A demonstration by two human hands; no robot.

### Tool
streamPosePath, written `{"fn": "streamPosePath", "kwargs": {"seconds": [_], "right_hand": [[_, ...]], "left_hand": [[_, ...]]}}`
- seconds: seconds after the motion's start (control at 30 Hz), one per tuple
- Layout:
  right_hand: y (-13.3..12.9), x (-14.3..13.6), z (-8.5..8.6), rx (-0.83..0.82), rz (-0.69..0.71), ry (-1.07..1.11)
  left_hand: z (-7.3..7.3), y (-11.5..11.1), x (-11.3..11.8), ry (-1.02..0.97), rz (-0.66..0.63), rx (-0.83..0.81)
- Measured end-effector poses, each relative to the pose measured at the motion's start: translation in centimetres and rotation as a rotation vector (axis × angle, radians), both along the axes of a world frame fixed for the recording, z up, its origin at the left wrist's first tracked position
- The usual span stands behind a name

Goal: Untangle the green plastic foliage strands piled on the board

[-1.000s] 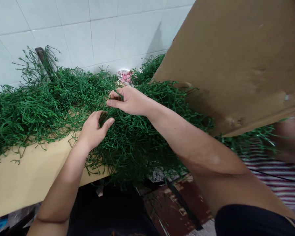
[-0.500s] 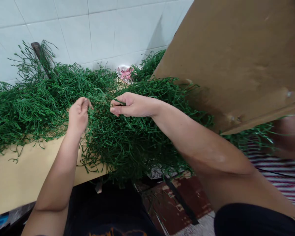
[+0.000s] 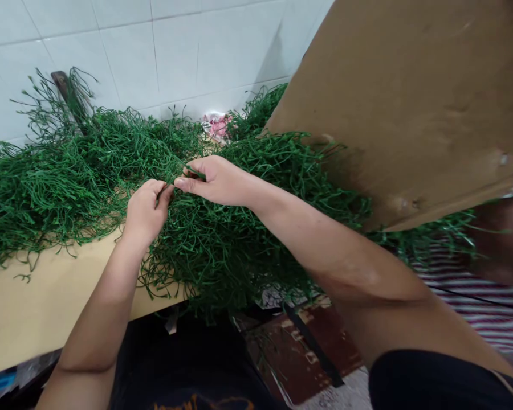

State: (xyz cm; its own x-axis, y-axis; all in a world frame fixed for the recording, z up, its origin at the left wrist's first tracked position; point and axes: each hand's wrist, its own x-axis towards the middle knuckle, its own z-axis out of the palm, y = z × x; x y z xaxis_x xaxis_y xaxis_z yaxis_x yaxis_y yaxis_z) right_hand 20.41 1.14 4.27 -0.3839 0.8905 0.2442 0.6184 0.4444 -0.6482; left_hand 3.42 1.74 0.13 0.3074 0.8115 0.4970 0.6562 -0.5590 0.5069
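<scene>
Green stringy artificial stems lie in a large heap (image 3: 222, 245) at the centre and in another heap (image 3: 55, 182) at the left. Over the central heap, my right hand (image 3: 209, 179) pinches a thin green stem between thumb and fingers. Close beside it on the left is my left hand (image 3: 149, 205), its thumb and index finger pressed together near the right fingertips. What the left fingers hold, if anything, is too small to make out. The heaps rest on a pale yellow board (image 3: 51, 290).
A big brown cardboard sheet (image 3: 402, 108) leans at the right. White wall tiles (image 3: 123, 51) rise behind. A dark upright piece (image 3: 64, 91) stands in the left heap. Pink material (image 3: 217, 125) lies near the wall. Striped fabric (image 3: 483, 302) and part of another person show at the right.
My left hand has moved right and closed its fingers. My right hand has shifted a little left with the stem, so the two hands are now almost touching.
</scene>
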Motion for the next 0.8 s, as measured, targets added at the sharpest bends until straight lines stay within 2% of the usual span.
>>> {"fn": "streamPosePath", "kwargs": {"seconds": [0.3, 0.53, 0.63, 0.8], "right_hand": [[0.8, -0.2, -1.0, -0.027, 0.016, 0.068], [1.4, 0.0, -1.3, -0.054, 0.058, 0.138], [1.4, 0.1, -1.2, -0.026, 0.097, 0.118], [1.1, 0.1, -0.8, 0.007, 0.153, 0.097]], "left_hand": [[-0.3, -0.5, 0.5, 0.072, -0.007, 0.051], [-0.6, -0.2, 0.5, 0.070, -0.001, 0.029], [-0.4, 0.0, 0.2, -0.015, -0.055, -0.070], [0.4, 0.7, 0.0, -0.325, -0.230, -0.284]]}}
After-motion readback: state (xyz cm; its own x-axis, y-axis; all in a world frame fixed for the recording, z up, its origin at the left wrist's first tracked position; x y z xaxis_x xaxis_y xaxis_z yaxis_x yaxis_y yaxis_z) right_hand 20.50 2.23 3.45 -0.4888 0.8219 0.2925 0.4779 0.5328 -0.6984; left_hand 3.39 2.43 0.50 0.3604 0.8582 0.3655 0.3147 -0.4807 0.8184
